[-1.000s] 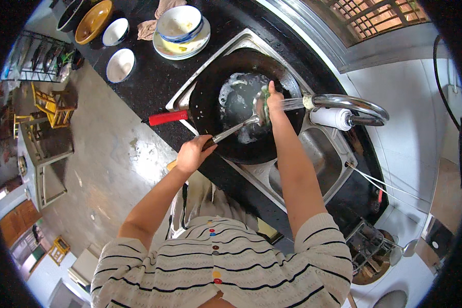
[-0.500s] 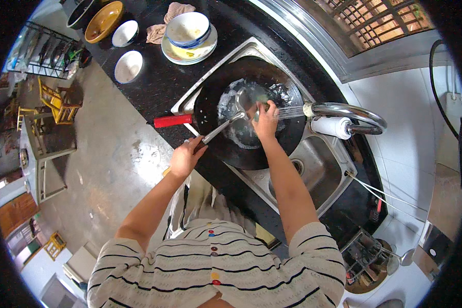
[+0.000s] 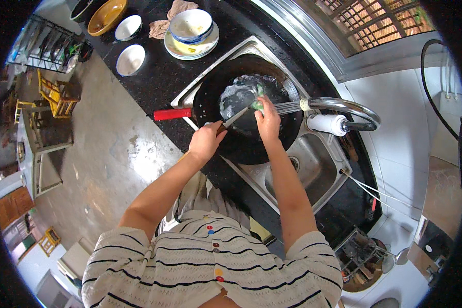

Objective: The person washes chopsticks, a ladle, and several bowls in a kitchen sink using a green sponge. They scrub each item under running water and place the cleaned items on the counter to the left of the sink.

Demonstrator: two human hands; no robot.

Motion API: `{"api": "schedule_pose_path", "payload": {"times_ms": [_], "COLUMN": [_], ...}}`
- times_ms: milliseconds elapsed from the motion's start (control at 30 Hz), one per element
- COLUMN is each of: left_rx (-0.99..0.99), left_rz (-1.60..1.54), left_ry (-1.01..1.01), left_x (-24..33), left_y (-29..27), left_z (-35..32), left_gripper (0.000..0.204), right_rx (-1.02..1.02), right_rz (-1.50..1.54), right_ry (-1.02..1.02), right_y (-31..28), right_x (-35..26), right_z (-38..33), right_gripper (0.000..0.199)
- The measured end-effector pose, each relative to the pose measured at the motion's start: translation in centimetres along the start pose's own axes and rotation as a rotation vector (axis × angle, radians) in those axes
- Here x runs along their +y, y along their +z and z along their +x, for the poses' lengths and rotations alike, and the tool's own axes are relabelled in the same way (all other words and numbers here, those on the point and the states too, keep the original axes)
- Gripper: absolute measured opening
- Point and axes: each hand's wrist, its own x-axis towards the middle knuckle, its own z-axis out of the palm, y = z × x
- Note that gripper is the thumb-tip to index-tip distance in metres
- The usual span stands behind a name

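Note:
A big black wok (image 3: 287, 134) with a red handle (image 3: 173, 114) rests over the sink, foamy water in its middle. My left hand (image 3: 206, 141) is closed round the dark grip end of a metal ladle (image 3: 235, 119), whose shaft slants into the wok. Its head is hard to make out near the suds. In my right hand (image 3: 268, 122) is a green scrubbing pad (image 3: 258, 104), pressed against the ladle's shaft toward its head. Water runs from the curved faucet (image 3: 344, 105) into the wok, passing close by my right fingers.
Stacked bowls and plates (image 3: 192, 50), two small bowls (image 3: 131, 60), a brown dish (image 3: 107, 16) and a crumpled cloth (image 3: 159, 29) lie on the black counter. A second sink basin (image 3: 318, 164) adjoins the wok. A wire rack (image 3: 357, 256) stands at the lower right.
My left hand has moved up and right along with the ladle. The ladle's round head, plain before, is now hard to see. The green pad shows more clearly at my right fingers.

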Motion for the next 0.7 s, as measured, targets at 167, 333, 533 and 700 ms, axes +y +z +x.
{"api": "schedule_pose_path", "payload": {"times_ms": [167, 333, 533, 700], "left_rx": [-0.034, -0.054, -0.059, -0.043], "left_rz": [0.037, 0.06, 0.052, 0.058], "left_ry": [-0.038, -0.044, -0.081, -0.126], "left_x": [1.0, 1.1, 1.3, 1.2], "left_y": [-0.1, -0.5, -0.1, 0.1], "left_z": [0.3, 0.3, 1.0, 0.8], "left_gripper": [0.027, 0.026, 0.022, 0.024], "right_rx": [-0.115, -0.196, -0.244, -0.318], "right_rz": [-0.058, 0.152, -0.43, -0.616], "right_ry": [-0.155, -0.021, -0.479, -0.548], "right_y": [-0.7, -1.8, -0.4, 0.4], "right_x": [-1.3, -2.0, 0.2, 0.9], "right_z": [-1.4, -0.2, 1.1, 2.8], "right_gripper": [0.039, 0.032, 0.026, 0.023]}}
